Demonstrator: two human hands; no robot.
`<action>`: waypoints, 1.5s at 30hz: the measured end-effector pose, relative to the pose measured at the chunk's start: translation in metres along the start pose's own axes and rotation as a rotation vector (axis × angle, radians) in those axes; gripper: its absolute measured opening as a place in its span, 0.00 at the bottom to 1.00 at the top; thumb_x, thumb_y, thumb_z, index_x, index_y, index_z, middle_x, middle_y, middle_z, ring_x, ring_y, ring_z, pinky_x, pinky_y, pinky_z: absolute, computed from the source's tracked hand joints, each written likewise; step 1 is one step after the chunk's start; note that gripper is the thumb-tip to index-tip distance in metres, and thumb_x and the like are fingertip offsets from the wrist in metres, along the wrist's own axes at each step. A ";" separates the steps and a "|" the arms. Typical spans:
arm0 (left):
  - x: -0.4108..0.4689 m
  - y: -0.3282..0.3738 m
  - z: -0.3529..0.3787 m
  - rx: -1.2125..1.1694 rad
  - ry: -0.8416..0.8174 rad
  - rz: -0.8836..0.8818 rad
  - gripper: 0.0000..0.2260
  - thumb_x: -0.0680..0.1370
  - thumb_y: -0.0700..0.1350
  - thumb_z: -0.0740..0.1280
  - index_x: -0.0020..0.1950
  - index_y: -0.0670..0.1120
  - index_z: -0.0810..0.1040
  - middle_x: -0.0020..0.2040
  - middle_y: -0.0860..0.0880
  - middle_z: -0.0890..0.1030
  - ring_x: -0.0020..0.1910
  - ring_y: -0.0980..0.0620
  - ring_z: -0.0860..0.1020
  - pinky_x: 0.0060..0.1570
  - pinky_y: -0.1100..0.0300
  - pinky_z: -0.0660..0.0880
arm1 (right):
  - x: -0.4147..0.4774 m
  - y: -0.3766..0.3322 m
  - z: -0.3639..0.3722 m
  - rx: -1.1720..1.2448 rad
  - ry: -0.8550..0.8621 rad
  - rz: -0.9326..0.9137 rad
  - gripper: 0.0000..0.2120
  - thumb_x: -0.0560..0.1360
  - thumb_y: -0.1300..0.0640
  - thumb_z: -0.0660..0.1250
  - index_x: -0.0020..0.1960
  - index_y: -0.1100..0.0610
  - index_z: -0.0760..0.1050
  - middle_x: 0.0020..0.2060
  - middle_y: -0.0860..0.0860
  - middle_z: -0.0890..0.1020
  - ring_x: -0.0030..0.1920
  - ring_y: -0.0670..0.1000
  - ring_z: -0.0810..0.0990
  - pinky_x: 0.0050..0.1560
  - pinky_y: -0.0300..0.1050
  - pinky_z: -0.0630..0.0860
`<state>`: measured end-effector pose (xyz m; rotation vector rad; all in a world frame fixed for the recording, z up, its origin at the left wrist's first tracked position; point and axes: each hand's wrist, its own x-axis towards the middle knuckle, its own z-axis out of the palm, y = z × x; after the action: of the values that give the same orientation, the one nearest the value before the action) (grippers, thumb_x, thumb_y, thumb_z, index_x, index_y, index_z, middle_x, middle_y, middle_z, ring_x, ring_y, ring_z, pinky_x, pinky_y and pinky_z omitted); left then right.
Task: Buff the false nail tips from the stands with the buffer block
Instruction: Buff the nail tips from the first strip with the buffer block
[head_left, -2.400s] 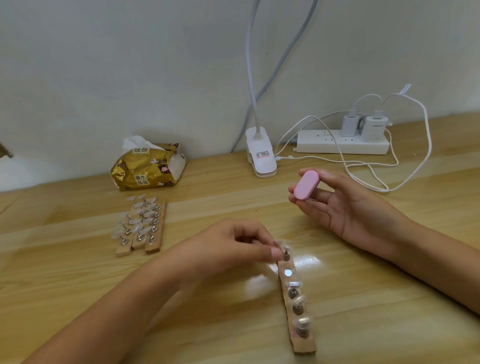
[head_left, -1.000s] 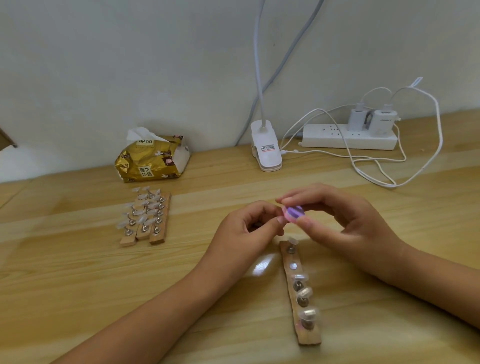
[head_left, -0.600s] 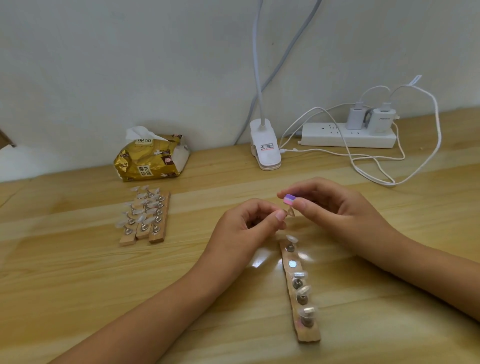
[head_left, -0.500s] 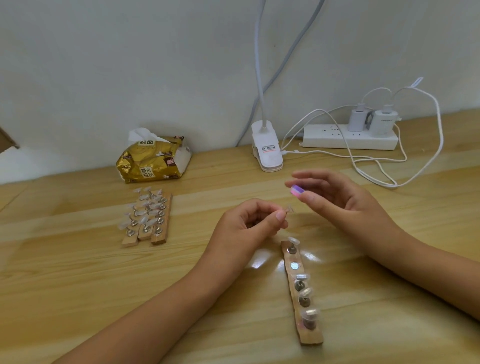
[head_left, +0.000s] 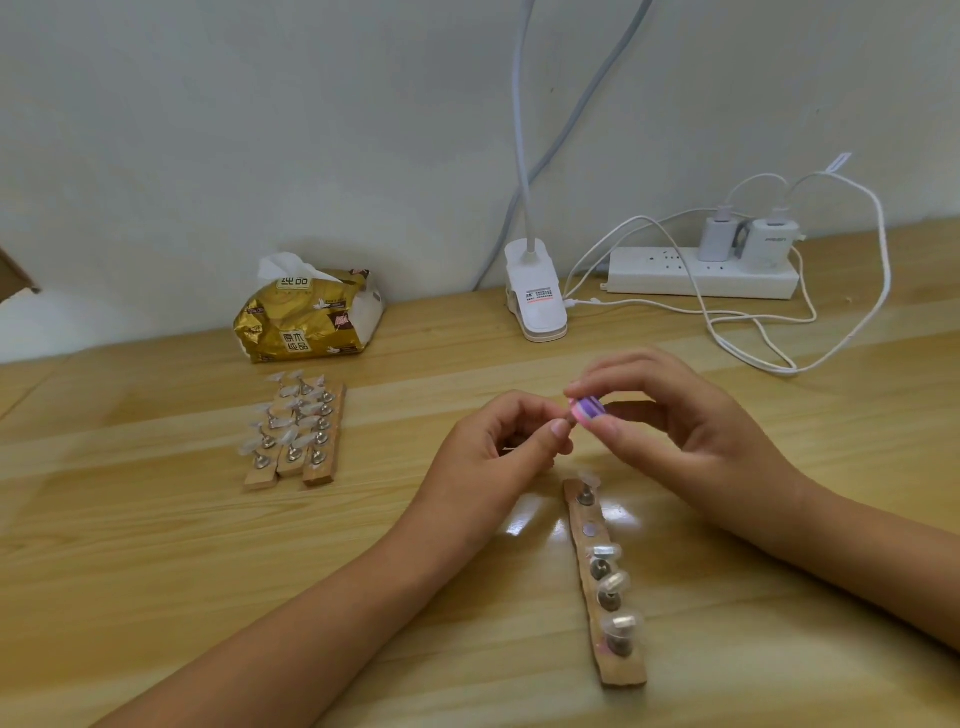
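Head view. Buffer block (head_left: 587, 408): small, with pink and purple layers, held above the bench (head_left: 156, 571) between the two hands.

Right hand (head_left: 691, 431): grips the block between thumb and fingertips.

Left hand (head_left: 498, 452): fingers curled, thumb and forefinger pinching a clear tip (head_left: 570, 423) against the block's near end. The tip is almost hidden.

Near stand (head_left: 623, 673): a wooden strip lying just below the hands. Four metal pegs carry clear tips; the second place from the far end shows only a bare metal disc.

Three more stands (head_left: 291, 431) lie side by side well to the left, pegs loaded with tips.

Writing: the gold tissue pack (head_left: 306, 317) reads "纯品" and "原木纯品". The charger (head_left: 769, 244) in the power strip (head_left: 675, 275) reads "PHILIPS". The lamp clip (head_left: 535, 296) has a label too small to read.
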<state>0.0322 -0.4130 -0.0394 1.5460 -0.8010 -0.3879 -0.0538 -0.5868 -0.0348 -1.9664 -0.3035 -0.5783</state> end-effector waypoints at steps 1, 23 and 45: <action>0.000 0.000 0.000 0.016 0.003 -0.003 0.04 0.78 0.43 0.68 0.46 0.51 0.81 0.39 0.55 0.82 0.41 0.59 0.78 0.45 0.64 0.76 | 0.001 0.000 0.000 0.048 0.011 0.074 0.09 0.76 0.53 0.69 0.55 0.54 0.80 0.53 0.49 0.80 0.57 0.50 0.80 0.58 0.46 0.80; 0.000 -0.001 0.002 0.090 0.019 -0.007 0.06 0.78 0.41 0.67 0.46 0.52 0.80 0.40 0.56 0.83 0.43 0.58 0.80 0.50 0.61 0.77 | 0.000 -0.005 0.001 0.182 0.027 0.198 0.11 0.73 0.54 0.68 0.54 0.56 0.80 0.50 0.51 0.85 0.53 0.46 0.84 0.54 0.36 0.76; 0.000 0.000 0.003 0.082 0.029 -0.028 0.05 0.78 0.42 0.67 0.46 0.50 0.81 0.37 0.56 0.82 0.39 0.61 0.79 0.46 0.65 0.76 | 0.002 0.001 0.000 -0.012 0.028 0.069 0.09 0.76 0.53 0.70 0.55 0.52 0.81 0.52 0.48 0.80 0.57 0.50 0.80 0.60 0.44 0.78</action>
<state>0.0300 -0.4148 -0.0401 1.6373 -0.7824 -0.3560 -0.0515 -0.5872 -0.0342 -1.9706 -0.2145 -0.5643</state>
